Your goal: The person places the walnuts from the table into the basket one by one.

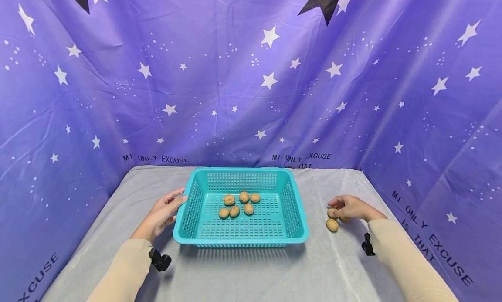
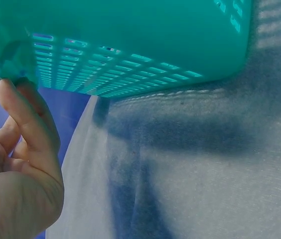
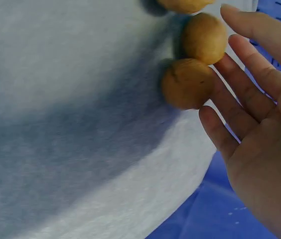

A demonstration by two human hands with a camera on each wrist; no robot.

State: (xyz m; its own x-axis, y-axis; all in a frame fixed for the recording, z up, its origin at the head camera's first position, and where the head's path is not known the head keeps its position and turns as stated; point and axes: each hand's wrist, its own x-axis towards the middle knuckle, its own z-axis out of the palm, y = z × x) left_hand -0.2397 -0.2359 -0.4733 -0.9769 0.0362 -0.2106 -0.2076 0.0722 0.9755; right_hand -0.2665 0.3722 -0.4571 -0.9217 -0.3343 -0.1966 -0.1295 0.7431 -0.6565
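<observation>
Walnuts lie in two places: six inside the basket, around its middle, and three on the worktop, toward its right edge. Beside these three, the right hand is quite open, thumb apart, and has no walnut gripped. The left hand pinches the basket's left edge between thumb and fingers.

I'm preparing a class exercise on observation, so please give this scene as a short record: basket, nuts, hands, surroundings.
Basket: turquoise, on grey cloth
Nuts inside: six
Nuts outside: three, right of basket
Left hand: grips basket rim
Right hand: at the outside nuts, gripping none
Backdrop: purple, starred, with printed words
</observation>
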